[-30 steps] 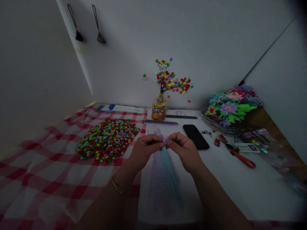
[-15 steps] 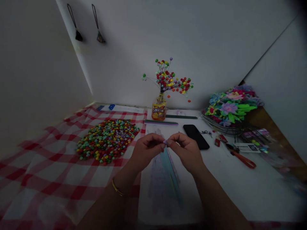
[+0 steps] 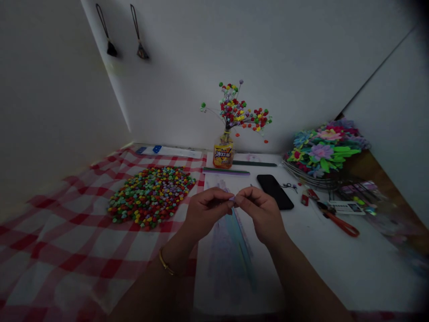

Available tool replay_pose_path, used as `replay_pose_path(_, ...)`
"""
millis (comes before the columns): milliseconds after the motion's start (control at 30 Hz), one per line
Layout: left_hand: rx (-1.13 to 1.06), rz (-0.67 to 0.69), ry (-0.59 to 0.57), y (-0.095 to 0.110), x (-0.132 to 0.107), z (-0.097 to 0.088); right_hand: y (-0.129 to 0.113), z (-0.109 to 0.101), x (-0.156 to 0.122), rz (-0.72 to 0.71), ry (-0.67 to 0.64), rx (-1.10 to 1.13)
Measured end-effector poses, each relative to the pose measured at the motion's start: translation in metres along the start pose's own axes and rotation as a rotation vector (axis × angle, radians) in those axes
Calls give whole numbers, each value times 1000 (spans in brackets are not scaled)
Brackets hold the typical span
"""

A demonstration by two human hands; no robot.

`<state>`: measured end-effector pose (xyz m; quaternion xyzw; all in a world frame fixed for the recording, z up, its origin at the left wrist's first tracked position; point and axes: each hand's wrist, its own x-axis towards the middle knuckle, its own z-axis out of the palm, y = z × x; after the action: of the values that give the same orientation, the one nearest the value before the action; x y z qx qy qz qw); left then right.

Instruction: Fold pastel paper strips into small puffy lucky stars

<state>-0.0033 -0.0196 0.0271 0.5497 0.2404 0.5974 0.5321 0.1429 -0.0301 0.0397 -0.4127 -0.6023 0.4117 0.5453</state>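
My left hand and my right hand meet at the middle of the view, thumbs and forefingers pinched together. Between their fingertips is a small lilac paper star, mostly covered by the fingers, so its exact shape is hard to see. Beneath my hands, long lilac and pale blue paper strips lie lengthwise on the white surface. To the left of my left hand spreads a large pile of small coloured paper stars on a red-and-white checked cloth.
A bottle holding wire stems topped with coloured stars stands at the back. Right of my hands lie a black phone, small scissors and an orange-handled tool. Fuzzy flowers are heaped at the far right.
Both hands stay pinched together on the lilac piece, with only slight finger movement. The whole view has shifted a little.
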Motion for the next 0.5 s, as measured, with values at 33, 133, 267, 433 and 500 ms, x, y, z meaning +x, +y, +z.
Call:
replay_pose_path(33,-17,-4,-5,0,0,0,-1,0,0,0,-6,-9)
replay_pose_path(133,-76,-24,-23,-2,0,-1,-4,1,-1,2,-23,7)
replay_pose_path(267,-94,-38,-17,-3,1,-2,-4,2,0,24,-31,59)
replay_pose_path(433,-96,-91,8,-2,2,-2,-3,2,0,-6,-21,-8)
replay_pose_path(500,-113,-112,-10,-2,2,-2,-4,1,0,-30,-7,-83)
